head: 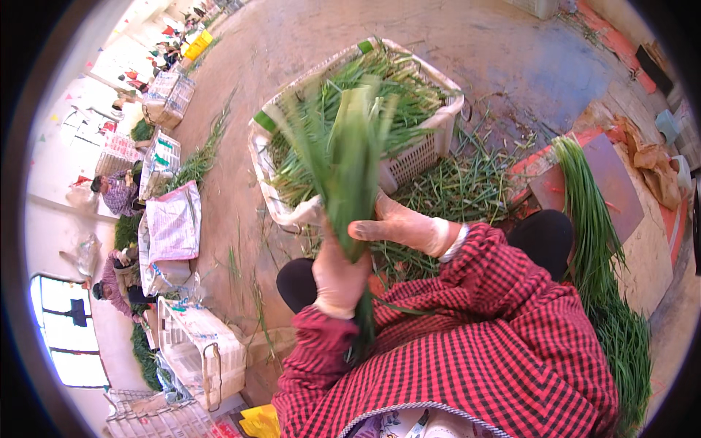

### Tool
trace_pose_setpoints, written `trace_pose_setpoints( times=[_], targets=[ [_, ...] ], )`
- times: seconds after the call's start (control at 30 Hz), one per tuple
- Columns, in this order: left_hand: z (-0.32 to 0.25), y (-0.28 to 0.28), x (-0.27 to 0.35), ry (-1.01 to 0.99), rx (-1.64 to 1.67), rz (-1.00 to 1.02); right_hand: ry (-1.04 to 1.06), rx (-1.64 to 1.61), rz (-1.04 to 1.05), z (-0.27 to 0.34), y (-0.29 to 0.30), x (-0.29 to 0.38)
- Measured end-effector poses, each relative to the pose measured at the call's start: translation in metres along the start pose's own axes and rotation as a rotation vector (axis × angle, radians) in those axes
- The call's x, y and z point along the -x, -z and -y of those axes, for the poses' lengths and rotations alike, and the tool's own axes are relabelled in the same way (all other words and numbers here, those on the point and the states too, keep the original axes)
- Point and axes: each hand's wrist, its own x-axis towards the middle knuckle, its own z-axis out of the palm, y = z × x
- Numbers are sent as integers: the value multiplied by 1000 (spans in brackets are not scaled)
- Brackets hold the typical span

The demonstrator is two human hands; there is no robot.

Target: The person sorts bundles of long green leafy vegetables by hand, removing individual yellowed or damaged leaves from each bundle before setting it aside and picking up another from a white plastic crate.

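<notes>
Gloved in thin, pale material, my left hand (340,274) grips a bunch of long green leafy stalks (350,169), perhaps garlic chives. The bunch is blurred and its far end fans out above a white plastic crate (416,159) heaped with similar greens. My right hand (402,222), also gloved, lies against the right side of the bunch with its thumb extended; its fingers are partly hidden behind the leaves. At the right, another bundle of long green stalks (583,191) lies over a flat board (619,186).
Loose trimmings (454,191) litter the floor beside the crate. A larger pile of greens (624,339) lies at my right. To the left stand an empty-looking white crate (202,350), a cloth-covered crate (174,222) and several people seated along the wall.
</notes>
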Motion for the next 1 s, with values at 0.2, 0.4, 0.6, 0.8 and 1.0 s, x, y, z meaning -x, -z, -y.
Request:
trace_pose_setpoints(
  times=[0.2, 0.4, 0.6, 0.8, 1.0],
  targets=[
    [-78, -38, -31, -143, -123, 375, -143, -109, -335, 68, 47, 17],
    [-50, -16, -43, 159, 722, 271, -352, -157, -242, 110, 85, 79],
    [-60, 16, -105, -323, 200, -30, -515, -215, -111, 104, 68, 100],
    [-77, 13, -105, -553, -62, -117, -565, -323, -69, 91, 60, 110],
    [-76, 19, -99, -645, -171, -77, -598, -155, -19, 92, 49, 100]
  ],
)
